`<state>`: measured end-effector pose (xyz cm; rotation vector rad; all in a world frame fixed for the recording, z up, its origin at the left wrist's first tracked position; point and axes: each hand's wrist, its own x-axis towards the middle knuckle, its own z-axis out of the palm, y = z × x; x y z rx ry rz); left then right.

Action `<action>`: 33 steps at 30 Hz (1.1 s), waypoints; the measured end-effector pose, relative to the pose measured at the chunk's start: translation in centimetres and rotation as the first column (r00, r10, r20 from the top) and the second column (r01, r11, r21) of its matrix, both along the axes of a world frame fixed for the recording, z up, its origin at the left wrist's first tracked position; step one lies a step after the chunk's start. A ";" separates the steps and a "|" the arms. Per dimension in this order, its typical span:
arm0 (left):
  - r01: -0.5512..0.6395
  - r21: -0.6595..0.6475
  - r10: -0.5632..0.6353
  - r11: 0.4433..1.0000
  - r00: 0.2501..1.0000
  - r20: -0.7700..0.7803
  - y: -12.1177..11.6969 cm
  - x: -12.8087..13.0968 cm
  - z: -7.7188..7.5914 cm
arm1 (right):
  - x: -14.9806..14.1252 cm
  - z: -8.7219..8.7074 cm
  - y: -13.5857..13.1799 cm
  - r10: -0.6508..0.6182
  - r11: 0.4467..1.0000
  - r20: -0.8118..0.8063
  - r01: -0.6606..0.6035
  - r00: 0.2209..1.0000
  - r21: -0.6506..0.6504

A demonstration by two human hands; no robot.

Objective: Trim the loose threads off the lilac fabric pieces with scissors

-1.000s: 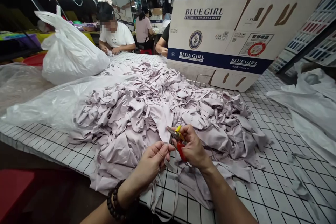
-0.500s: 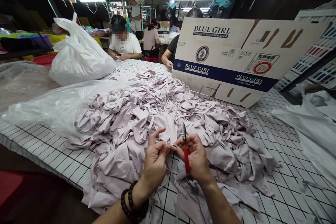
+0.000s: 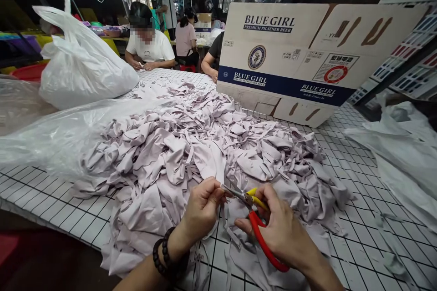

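My left hand (image 3: 202,204) pinches the cloth (image 3: 212,160); my right hand (image 3: 288,229) grips the scissors (image 3: 250,198), parted blades pointing left towards that pinch.

Our right hand (image 3: 276,223) holds open scissors (image 3: 251,200), blades beside our left hand (image 3: 205,202), which pinches pale fabric (image 3: 213,163).

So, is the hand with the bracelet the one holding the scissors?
No, the bracelet is on the left wrist, and the scissors are in the right hand.
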<state>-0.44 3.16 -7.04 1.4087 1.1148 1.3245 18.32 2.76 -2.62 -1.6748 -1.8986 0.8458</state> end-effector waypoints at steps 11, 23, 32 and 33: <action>0.071 0.045 -0.060 0.996 0.978 -0.198 0.0 -0.5 1.3 | -0.7 0.0 0.3 0.118 0.992 0.187 -0.125 0.975 0.028; 0.117 0.004 -0.116 0.993 0.984 -0.132 0.2 -0.8 1.1 | -0.8 0.0 0.5 0.113 0.975 0.293 -0.162 0.949 0.149; 0.162 -0.027 -0.163 0.986 0.985 -0.062 0.2 -0.9 1.2 | -0.8 0.0 0.6 0.122 0.986 0.299 -0.151 0.947 0.076; 0.165 -0.029 -0.166 0.986 0.984 -0.057 0.3 -0.9 1.2 | -0.8 0.0 0.6 0.120 0.987 0.302 -0.147 0.946 0.069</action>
